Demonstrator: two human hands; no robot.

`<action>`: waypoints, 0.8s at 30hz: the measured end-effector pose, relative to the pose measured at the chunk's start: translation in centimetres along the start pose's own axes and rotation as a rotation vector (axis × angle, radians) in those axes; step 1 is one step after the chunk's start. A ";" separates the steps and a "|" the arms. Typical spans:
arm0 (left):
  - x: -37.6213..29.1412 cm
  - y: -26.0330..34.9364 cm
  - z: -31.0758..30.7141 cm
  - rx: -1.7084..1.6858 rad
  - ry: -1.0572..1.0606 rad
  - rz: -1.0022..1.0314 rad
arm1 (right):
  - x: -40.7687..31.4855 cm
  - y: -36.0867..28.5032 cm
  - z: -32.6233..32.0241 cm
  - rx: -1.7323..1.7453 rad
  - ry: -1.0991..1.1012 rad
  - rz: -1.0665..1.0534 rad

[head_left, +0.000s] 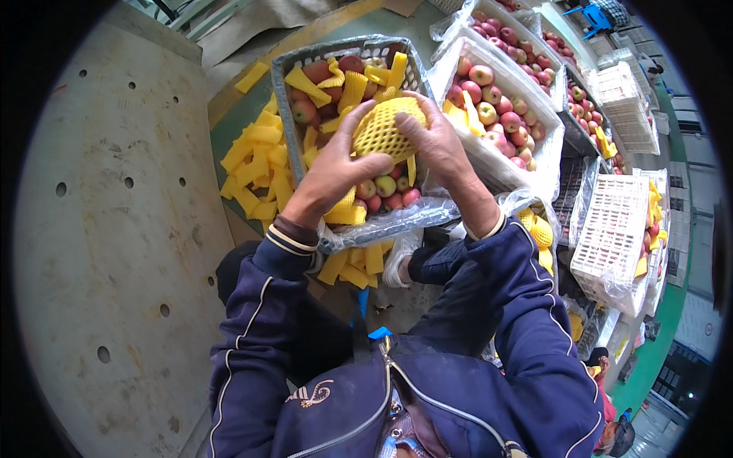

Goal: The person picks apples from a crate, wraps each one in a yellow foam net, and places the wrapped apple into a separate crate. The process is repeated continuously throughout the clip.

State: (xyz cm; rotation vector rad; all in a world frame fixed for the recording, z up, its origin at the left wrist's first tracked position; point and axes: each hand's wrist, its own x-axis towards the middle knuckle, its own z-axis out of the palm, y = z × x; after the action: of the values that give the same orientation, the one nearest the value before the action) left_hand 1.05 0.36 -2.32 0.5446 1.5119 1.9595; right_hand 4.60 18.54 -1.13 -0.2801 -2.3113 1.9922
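A yellow foam fruit net (390, 130), stretched round over what looks like an apple, is held between both hands above a dark crate. My left hand (343, 163) cups its left side, with the thumb along the bottom. On its right side lie the fingers of my right hand (438, 134). Below, the dark plastic crate (395, 229), lined with clear film, holds red and green apples (385, 185) and flat yellow foam nets (354, 90). What is inside the held net is mostly hidden.
Loose foam nets (260, 166) lie heaped left of the crate. A pale panel with holes (131, 229) stands at the left. White crates of apples (547, 151) and a stacked white crate (610, 229) are at the right. Another person (613, 423) shows at the lower right.
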 end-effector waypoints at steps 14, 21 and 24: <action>1.2 0.7 -0.3 -0.040 0.419 0.089 | 0.0 27.2 -3.7 -1.296 -0.786 0.511; 1.4 0.6 0.1 -0.021 0.361 0.018 | -0.5 31.7 -2.7 -1.470 -0.831 0.479; 1.4 0.4 0.4 -0.005 0.372 -0.001 | 0.0 30.8 -2.7 -1.483 -0.842 0.460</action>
State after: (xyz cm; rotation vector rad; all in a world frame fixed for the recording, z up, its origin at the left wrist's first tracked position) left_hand 0.15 1.55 -1.86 0.1802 1.7234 2.1492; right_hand 7.75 25.45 -31.13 0.0205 -4.0561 -0.1595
